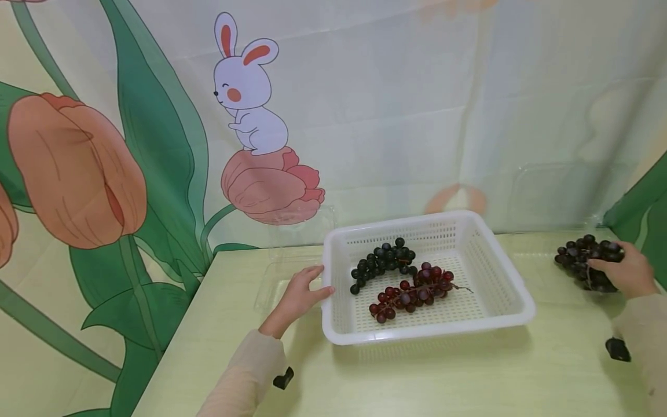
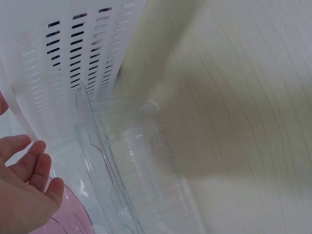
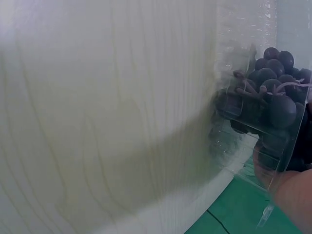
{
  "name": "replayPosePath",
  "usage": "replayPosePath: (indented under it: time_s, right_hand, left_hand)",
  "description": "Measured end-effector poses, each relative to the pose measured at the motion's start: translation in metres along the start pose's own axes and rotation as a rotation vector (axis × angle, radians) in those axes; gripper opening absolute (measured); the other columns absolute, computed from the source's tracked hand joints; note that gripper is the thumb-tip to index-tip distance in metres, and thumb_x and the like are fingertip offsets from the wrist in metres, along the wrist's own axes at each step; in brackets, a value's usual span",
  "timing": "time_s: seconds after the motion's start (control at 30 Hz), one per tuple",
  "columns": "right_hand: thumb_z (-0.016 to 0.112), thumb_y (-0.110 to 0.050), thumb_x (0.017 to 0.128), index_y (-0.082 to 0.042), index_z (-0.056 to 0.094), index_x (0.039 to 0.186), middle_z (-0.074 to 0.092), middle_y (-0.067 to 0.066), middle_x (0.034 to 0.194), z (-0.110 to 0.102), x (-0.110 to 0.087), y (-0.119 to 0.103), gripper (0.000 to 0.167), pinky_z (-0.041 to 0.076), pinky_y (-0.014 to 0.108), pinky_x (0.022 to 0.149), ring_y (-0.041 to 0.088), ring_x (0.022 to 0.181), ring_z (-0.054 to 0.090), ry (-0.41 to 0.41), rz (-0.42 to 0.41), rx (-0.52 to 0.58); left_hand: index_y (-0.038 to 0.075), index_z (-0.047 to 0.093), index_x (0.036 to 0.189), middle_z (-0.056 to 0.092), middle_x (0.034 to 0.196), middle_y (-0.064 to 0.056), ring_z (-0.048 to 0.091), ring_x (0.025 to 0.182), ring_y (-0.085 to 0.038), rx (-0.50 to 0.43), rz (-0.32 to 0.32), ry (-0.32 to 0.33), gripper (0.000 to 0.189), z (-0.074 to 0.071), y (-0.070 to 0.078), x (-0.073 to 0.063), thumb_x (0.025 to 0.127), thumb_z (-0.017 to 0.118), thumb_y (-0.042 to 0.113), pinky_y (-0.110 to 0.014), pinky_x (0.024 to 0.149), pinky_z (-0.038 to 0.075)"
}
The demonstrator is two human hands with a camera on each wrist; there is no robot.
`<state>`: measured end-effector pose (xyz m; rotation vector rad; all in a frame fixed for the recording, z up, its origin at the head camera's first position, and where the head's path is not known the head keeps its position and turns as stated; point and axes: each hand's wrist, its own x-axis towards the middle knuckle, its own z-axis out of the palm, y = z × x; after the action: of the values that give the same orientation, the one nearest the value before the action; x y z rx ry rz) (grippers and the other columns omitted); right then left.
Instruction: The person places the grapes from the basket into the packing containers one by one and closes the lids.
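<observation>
The right hand grasps a dark bunch at the table's right, partly seen through the plastic of a clear box. The left hand, fingers relaxed and clenching nothing, touches the left rim of the white basket, where a black bunch lies just behind a red bunch. Another clear box sits near that hand.

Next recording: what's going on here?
A person's right hand holds a bunch of round, dark grapes at an open clear plastic box. Their left hand is at the left side of a white, rectangular, perforated plastic basket holding one black bunch and one red bunch of round grapes. Another open clear plastic box stands by the left hand.
</observation>
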<state>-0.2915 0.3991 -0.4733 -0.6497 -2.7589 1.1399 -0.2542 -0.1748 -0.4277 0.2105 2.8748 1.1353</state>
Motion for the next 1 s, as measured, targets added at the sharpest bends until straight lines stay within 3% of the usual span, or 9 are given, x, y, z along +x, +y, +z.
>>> replayPosePath:
  time_s: [0.37, 0.57, 0.87, 1.0]
  right_hand:
    - [0.048, -0.022, 0.089, 0.005, 0.005, 0.139, 0.009, 0.033, 0.141, 0.0043, 0.0029, 0.0013, 0.072, 0.025, 0.064, 0.090, 0.053, 0.123, 0.015, 0.005, -0.008, -0.044]
    - [0.050, -0.018, 0.088, 0.007, 0.007, 0.138, 0.015, 0.035, 0.137, 0.0071, -0.0009, 0.0009, 0.071, 0.028, 0.062, 0.088, 0.054, 0.119, 0.021, 0.029, -0.057, -0.115]
    - [0.053, -0.012, 0.085, 0.013, 0.014, 0.135, 0.024, 0.040, 0.130, 0.0078, -0.0055, -0.0019, 0.068, 0.024, 0.061, 0.093, 0.055, 0.114, 0.026, 0.093, -0.186, -0.211]
    - [0.054, -0.013, 0.085, 0.010, 0.018, 0.135, 0.029, 0.038, 0.128, 0.0093, -0.0056, 0.0004, 0.066, 0.026, 0.062, 0.090, 0.054, 0.110, 0.030, 0.110, -0.190, -0.246]
  left_hand:
    - [0.000, 0.041, 0.131, 0.041, 0.134, -0.016, 0.031, 0.126, -0.035, 0.006, -0.007, -0.002, 0.060, -0.0011, 0.0013, -0.0005, 0.081, 0.063, 0.025, -0.050, 0.101, 0.027]
    - [0.000, 0.041, 0.130, 0.041, 0.134, -0.016, 0.032, 0.125, -0.035, 0.004, -0.003, 0.001, 0.060, -0.0005, 0.0012, -0.0006, 0.081, 0.063, 0.025, -0.049, 0.101, 0.027]
    - [-0.001, 0.041, 0.130, 0.042, 0.132, -0.018, 0.033, 0.124, -0.035, 0.002, 0.007, 0.003, 0.060, -0.0001, -0.0002, 0.0001, 0.081, 0.064, 0.025, -0.049, 0.101, 0.027]
    - [-0.001, 0.041, 0.130, 0.042, 0.133, -0.017, 0.032, 0.125, -0.035, 0.004, 0.007, 0.001, 0.060, -0.0005, -0.0003, 0.0001, 0.081, 0.064, 0.025, -0.049, 0.101, 0.028]
